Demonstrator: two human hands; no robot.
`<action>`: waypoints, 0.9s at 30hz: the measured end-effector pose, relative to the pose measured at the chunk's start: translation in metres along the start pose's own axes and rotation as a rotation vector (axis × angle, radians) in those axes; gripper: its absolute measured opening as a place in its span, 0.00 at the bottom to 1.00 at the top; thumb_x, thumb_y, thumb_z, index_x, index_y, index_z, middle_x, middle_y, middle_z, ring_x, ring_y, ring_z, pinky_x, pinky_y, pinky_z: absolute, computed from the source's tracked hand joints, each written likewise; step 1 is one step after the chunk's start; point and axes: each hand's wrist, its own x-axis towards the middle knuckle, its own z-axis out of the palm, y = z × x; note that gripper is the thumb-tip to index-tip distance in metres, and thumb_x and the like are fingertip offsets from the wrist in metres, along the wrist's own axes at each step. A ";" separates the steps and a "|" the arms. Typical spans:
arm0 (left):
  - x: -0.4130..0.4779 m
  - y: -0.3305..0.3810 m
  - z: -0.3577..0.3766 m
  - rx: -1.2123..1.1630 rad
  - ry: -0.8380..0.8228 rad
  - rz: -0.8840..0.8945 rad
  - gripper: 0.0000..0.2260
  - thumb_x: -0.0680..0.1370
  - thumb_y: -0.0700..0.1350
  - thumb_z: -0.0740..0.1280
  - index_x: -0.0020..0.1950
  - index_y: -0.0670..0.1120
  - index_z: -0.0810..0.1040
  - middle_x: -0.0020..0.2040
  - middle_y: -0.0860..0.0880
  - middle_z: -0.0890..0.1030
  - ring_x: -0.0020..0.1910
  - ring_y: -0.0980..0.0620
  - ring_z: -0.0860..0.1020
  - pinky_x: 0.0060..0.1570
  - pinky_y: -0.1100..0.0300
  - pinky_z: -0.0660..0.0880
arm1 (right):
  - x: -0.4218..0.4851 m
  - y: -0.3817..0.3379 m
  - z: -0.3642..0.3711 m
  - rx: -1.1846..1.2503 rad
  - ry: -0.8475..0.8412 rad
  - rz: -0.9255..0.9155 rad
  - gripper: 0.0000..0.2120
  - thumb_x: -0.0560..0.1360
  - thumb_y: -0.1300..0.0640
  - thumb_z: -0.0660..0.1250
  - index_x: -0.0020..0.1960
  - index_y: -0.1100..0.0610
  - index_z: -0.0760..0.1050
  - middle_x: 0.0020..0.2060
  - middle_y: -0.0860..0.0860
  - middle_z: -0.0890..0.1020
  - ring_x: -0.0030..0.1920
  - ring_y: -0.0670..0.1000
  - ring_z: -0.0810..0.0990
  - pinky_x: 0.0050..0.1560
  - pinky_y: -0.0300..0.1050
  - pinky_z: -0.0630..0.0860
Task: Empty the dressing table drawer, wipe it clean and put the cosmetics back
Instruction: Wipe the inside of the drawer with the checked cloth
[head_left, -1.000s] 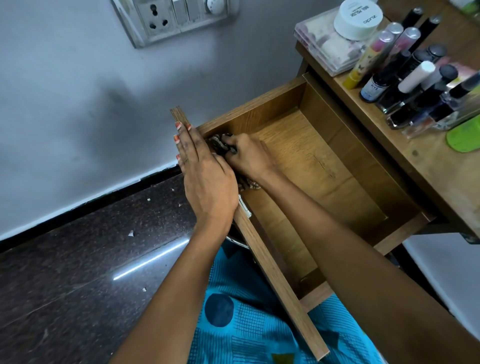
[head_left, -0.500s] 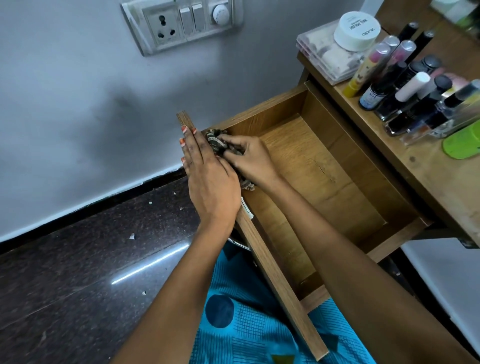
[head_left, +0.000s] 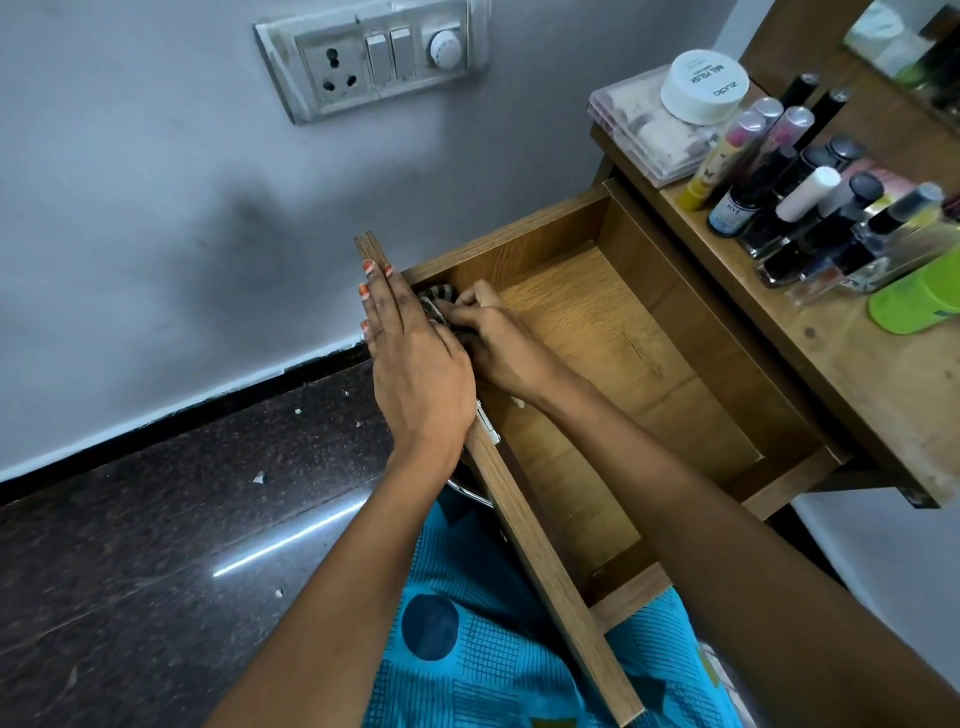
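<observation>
The wooden drawer (head_left: 639, 364) stands pulled out, its floor bare. My left hand (head_left: 415, 364) lies flat with straight fingers along the outside of the drawer front (head_left: 540, 545), near its far end. My right hand (head_left: 498, 338) is inside the drawer at the far left corner and grips a dark patterned cloth (head_left: 435, 302), pressed against the inner side of the front panel. Most of the cloth is hidden by my hands. Cosmetics (head_left: 800, 197) stand and lie on the dressing table top (head_left: 862, 374) to the right.
A clear plastic box (head_left: 628, 124) with a white round jar (head_left: 704, 85) on it sits at the table's far left corner. A green lid (head_left: 919, 301) lies at the right. A switchboard (head_left: 374, 57) is on the grey wall. Dark stone floor lies left.
My right hand has pushed the cloth a little farther into the drawer's far left corner. My left hand keeps its place on the drawer front.
</observation>
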 end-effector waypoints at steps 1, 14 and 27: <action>0.000 0.000 0.000 0.000 -0.003 -0.001 0.24 0.81 0.41 0.50 0.75 0.42 0.47 0.77 0.46 0.45 0.76 0.50 0.45 0.74 0.57 0.46 | -0.005 0.003 -0.001 -0.044 -0.035 -0.020 0.17 0.76 0.68 0.59 0.63 0.60 0.73 0.48 0.54 0.71 0.50 0.51 0.73 0.52 0.44 0.70; 0.001 0.001 0.000 -0.008 -0.009 -0.009 0.24 0.81 0.41 0.49 0.75 0.43 0.46 0.77 0.48 0.44 0.76 0.51 0.44 0.75 0.56 0.47 | 0.015 -0.008 -0.006 -0.249 0.002 0.040 0.18 0.77 0.60 0.60 0.66 0.49 0.70 0.55 0.54 0.70 0.53 0.57 0.74 0.51 0.53 0.72; 0.000 -0.001 0.002 -0.017 0.010 0.004 0.24 0.80 0.40 0.50 0.75 0.42 0.47 0.77 0.46 0.45 0.76 0.50 0.46 0.75 0.54 0.49 | -0.051 0.017 -0.011 -0.115 -0.141 -0.068 0.17 0.71 0.72 0.60 0.56 0.60 0.77 0.56 0.52 0.71 0.59 0.52 0.72 0.60 0.46 0.72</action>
